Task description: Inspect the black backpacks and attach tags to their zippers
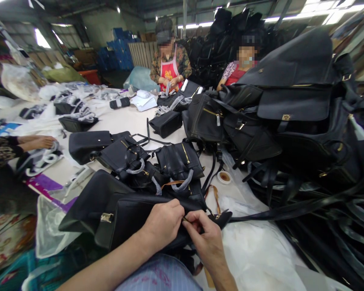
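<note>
A black leather-look bag point(139, 214) with a gold clasp and a loose flap lies on its side in front of me. My left hand point(165, 220) is closed at the bag's upper edge, its fingertips bunched together. Beside it, my right hand point(204, 232) pinches with thumb and forefinger. Between the two sets of fingertips shows a small, thin, dark and gold-toned bit; its kind is too small to tell. Just beyond are black handbags point(182, 161) with gold zips and handles wrapped in clear plastic.
A tall pile of black bags point(294, 113) rises on the right. White plastic sheeting point(257, 250) lies at the near right, by a small cup of brown liquid point(225, 177). Across the table point(106, 117) two people sit or stand; another person's hands point(39, 142) work at the left.
</note>
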`<action>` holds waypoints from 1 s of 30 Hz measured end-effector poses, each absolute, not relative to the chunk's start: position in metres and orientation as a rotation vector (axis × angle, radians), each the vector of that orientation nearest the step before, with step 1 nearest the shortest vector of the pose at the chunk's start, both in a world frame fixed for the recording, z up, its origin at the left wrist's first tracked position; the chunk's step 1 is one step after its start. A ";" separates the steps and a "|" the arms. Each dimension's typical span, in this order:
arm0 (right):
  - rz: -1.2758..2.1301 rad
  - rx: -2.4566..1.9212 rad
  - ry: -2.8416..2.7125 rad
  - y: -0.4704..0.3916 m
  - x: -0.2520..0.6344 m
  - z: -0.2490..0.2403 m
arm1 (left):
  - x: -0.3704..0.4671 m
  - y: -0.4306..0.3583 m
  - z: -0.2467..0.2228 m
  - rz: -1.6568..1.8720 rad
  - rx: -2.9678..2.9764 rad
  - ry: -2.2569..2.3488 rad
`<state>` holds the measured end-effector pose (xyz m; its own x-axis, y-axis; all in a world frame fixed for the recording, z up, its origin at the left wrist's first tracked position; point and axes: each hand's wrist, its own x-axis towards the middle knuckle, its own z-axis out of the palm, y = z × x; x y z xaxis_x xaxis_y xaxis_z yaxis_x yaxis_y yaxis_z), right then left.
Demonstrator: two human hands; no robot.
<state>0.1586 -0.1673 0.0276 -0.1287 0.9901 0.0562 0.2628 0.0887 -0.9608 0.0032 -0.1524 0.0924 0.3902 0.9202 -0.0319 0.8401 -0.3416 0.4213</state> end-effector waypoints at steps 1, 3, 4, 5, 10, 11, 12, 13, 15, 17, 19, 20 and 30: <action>1.096 -1.278 -1.530 -0.168 0.158 0.027 | 0.004 -0.152 0.093 0.227 2.343 1.507; 1.089 -1.267 -1.517 -0.168 0.156 0.026 | 0.005 -0.150 0.093 0.104 2.444 1.459; 1.089 -1.264 -1.507 -0.169 0.155 0.025 | 0.006 -0.150 0.092 0.060 2.476 1.440; 1.092 -1.265 -1.494 -0.169 0.155 0.024 | 0.007 -0.150 0.091 0.027 2.495 1.437; 1.151 -1.287 -1.388 -0.172 0.156 0.020 | 0.008 -0.152 0.084 0.016 2.497 1.522; 1.168 -1.294 -1.362 -0.172 0.156 0.019 | 0.008 -0.152 0.083 0.041 2.483 1.550; 1.186 -1.295 -1.331 -0.172 0.156 0.018 | 0.008 -0.152 0.082 0.068 2.461 1.581; 1.206 -1.289 -1.296 -0.172 0.156 0.018 | 0.007 -0.152 0.081 0.093 2.433 1.615; 1.245 -1.251 -1.212 -0.172 0.156 0.018 | 0.006 -0.152 0.081 0.123 2.377 1.669; 1.278 -1.203 -1.118 -0.171 0.156 0.019 | 0.004 -0.151 0.082 0.136 2.339 1.686; 1.307 -1.160 -1.040 -0.170 0.155 0.020 | 0.003 -0.151 0.084 0.154 2.301 1.690; 1.317 -1.142 -1.011 -0.170 0.156 0.021 | 0.003 -0.152 0.085 0.171 2.281 1.697; 1.373 -1.073 -0.929 -0.165 0.160 0.026 | -0.010 -0.154 0.105 0.548 2.056 1.604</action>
<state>0.1599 -0.1645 0.0258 0.0181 0.9954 -0.0939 -0.2830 -0.0850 -0.9553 -0.0103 -0.1544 0.1049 0.2359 0.9715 0.0234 0.7824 -0.2041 0.5884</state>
